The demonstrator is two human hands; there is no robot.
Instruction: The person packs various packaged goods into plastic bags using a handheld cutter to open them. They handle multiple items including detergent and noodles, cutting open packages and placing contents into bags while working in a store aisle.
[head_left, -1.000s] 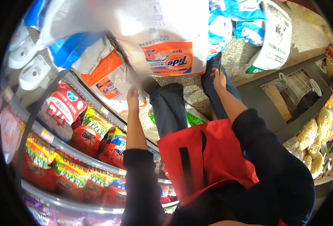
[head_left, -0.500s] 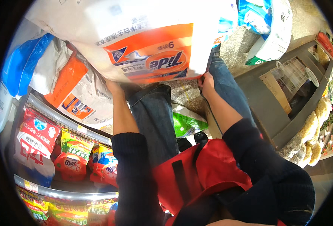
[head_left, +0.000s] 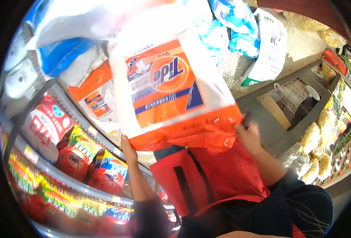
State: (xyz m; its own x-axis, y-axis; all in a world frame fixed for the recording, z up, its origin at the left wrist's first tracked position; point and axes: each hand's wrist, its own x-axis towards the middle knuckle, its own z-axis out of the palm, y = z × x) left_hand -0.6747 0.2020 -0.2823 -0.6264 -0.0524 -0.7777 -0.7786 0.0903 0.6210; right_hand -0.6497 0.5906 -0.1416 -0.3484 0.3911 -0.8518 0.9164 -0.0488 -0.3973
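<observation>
A large white and orange bag of laundry detergent point(head_left: 122, 113) is held up in front of me, its printed orange panel facing me and upside down. My left hand point(head_left: 128, 150) grips its lower left corner, with the fingers mostly hidden behind the bag. At the lower right corner my right hand point(head_left: 250, 137) is closed on the orange edge. A small dark object point(head_left: 246, 120) shows by the right fingers, blurred, and I cannot make out what it is. My red apron point(head_left: 207, 178) lies just below the bag.
Shelves at left hold red detergent bags point(head_left: 73, 163) and a pink-white bag point(head_left: 46, 123). Behind them lie another orange-white detergent bag point(head_left: 94, 93) and a blue bag point(head_left: 64, 53). Blue-white packs point(head_left: 243, 35), a white sack point(head_left: 267, 47) and a grey bin point(head_left: 259, 105) are at right.
The detergent bag has come up and closer to me, and its whole front panel now shows. Both hands moved with it, the right one further right. My view has shifted slightly.
</observation>
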